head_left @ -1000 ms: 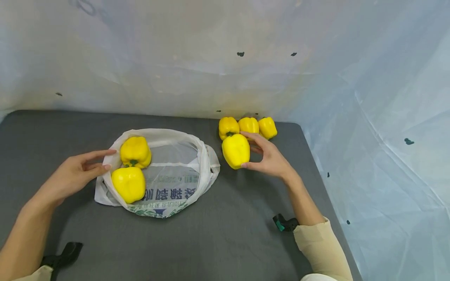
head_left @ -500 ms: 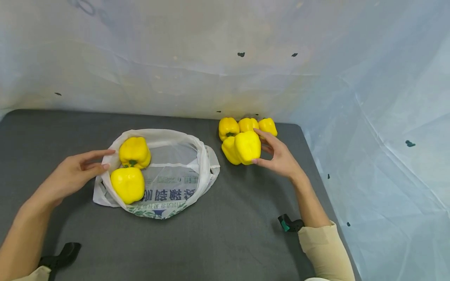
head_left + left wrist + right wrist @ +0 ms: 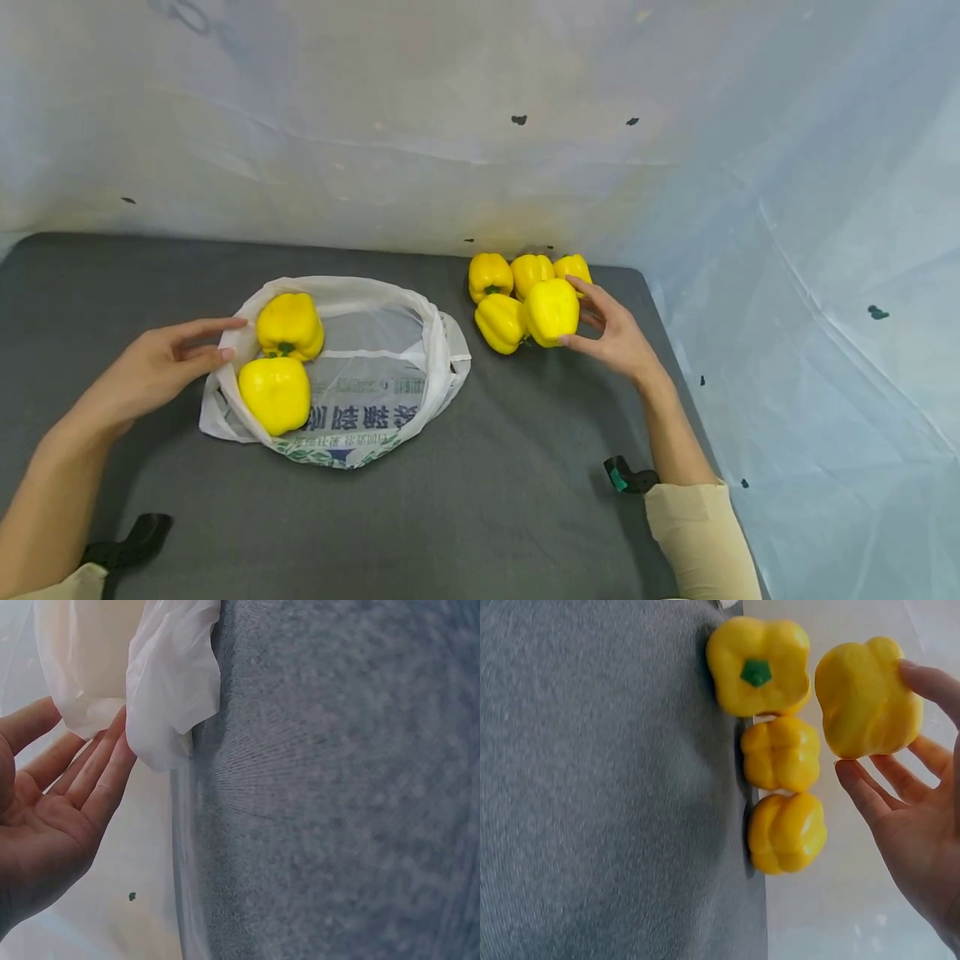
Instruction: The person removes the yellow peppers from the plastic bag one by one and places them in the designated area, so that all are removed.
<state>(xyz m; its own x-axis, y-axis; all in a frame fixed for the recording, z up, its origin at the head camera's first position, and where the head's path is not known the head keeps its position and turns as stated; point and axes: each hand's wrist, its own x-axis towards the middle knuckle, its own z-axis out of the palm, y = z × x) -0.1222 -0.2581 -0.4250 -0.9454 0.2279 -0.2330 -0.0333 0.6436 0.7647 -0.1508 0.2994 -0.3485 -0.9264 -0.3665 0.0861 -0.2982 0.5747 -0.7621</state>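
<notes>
In the head view, my right hand (image 3: 615, 337) holds a yellow bell pepper (image 3: 551, 312) between thumb and fingers. The right wrist view shows this bell pepper (image 3: 866, 701) apart from the others, above the table. Another bell pepper (image 3: 501, 323) lies just left of it, and three more (image 3: 491, 277) stand in a row behind. My left hand (image 3: 161, 367) grips the left rim of a white plastic bag (image 3: 446, 367), whose mouth gapes upward. Two yellow bell peppers (image 3: 274, 396) lie inside at its left. The left wrist view shows thumb and fingers at the bag's edge (image 3: 169, 697).
A dark grey table (image 3: 450, 517) bears everything. Pale sheeting (image 3: 420, 125) hangs behind the table and along its right side. Black mounts sit on both wrists, the left mount (image 3: 135, 542) and the right mount (image 3: 630, 477).
My right hand has moved right with the bell pepper, so the one lying to its left now shows fully. The left hand and the bag have barely moved.
</notes>
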